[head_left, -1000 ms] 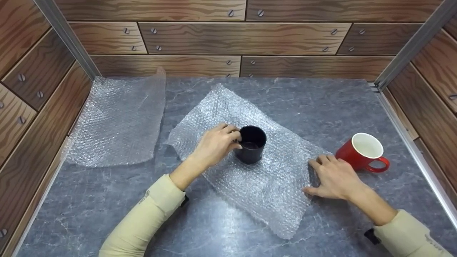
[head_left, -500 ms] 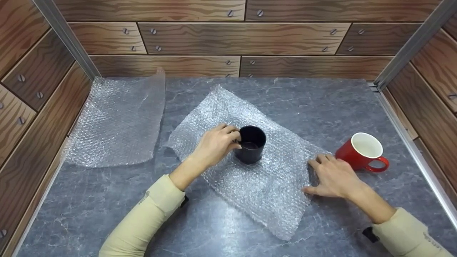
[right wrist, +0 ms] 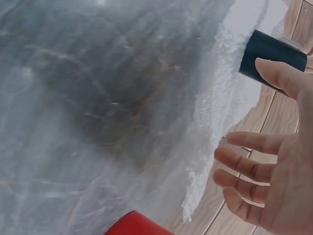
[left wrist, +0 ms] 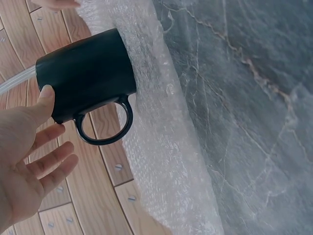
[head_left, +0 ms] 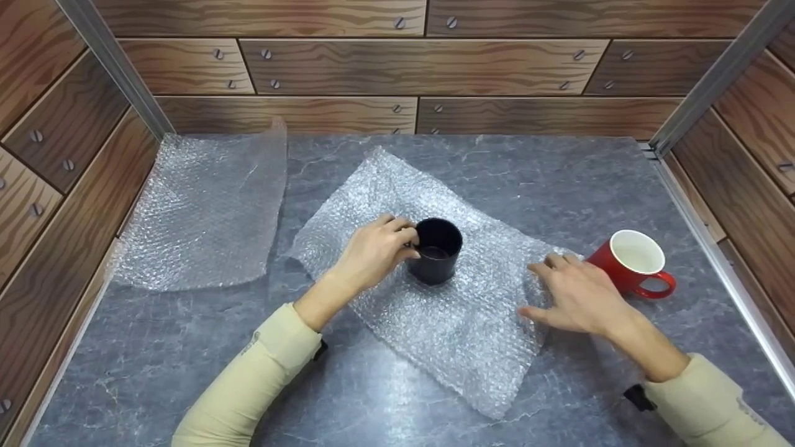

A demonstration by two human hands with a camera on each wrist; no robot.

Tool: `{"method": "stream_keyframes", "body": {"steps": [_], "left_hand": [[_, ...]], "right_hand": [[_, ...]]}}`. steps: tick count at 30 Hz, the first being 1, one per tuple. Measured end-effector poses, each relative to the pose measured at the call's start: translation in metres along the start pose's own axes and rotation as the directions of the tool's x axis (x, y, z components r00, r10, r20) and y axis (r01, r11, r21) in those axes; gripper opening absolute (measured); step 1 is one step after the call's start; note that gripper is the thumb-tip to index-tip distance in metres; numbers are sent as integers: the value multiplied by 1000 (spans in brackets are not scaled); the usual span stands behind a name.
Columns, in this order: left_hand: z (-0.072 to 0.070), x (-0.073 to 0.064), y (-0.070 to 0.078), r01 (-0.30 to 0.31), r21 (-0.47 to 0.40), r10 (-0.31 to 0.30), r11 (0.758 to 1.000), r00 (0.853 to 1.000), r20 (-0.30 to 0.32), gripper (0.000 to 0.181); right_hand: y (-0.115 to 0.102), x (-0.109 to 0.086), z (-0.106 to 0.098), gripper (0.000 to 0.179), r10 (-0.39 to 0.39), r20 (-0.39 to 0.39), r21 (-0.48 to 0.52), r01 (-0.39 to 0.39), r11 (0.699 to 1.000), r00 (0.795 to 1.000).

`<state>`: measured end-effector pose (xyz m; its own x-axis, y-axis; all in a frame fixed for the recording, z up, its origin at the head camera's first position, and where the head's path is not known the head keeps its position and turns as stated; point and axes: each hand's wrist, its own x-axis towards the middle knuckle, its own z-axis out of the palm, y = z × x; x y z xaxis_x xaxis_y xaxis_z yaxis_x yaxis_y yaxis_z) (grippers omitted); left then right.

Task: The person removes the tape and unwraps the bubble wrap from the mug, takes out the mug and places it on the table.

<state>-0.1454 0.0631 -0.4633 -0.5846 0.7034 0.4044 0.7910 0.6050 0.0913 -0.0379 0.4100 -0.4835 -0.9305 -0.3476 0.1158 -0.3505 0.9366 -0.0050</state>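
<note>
A black mug [head_left: 433, 267] stands upright on a sheet of bubble wrap [head_left: 456, 329] laid at a slant on the table. Its handle, hidden in the head view, shows in the left wrist view. My left hand [head_left: 376, 253] pinches the mug's rim from the left, thumb on the near side; in the left wrist view this hand's other fingers [left wrist: 54, 164] stick out beside the mug [left wrist: 88, 73]. At the wrap's right edge hovers my right hand [head_left: 577, 295], its fingers spread apart and holding nothing, close beside a red mug [head_left: 618, 270].
The red mug, white inside, stands upright at the right with its handle toward the right. A second bubble wrap sheet [head_left: 202, 217] lies at the left, one corner raised against the back wall [head_left: 348, 115]. Wood-patterned walls and metal posts [head_left: 702, 81] enclose the grey marbled table [head_left: 186, 354].
My right hand has lifted off the wrap's right edge and shifted slightly left and away from me. The left hand and the black mug have stayed in place.
</note>
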Motion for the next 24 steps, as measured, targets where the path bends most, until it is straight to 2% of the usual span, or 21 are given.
{"method": "stream_keyframes", "body": {"steps": [6,18,24], "left_hand": [[0,0,-1,-13,-6,13,1000,1000,1,23],[2,-3,-3,-52,-1,52,999,998,-42,25],[2,-3,-2,-51,4,51,999,997,-52,24]], "right_hand": [[-8,14,-6,80,-5,-69,33,8,999,998],[-29,47,-12,86,-55,-133,98,68,993,990],[-40,64,-13,87,-76,-152,122,95,988,985]]}}
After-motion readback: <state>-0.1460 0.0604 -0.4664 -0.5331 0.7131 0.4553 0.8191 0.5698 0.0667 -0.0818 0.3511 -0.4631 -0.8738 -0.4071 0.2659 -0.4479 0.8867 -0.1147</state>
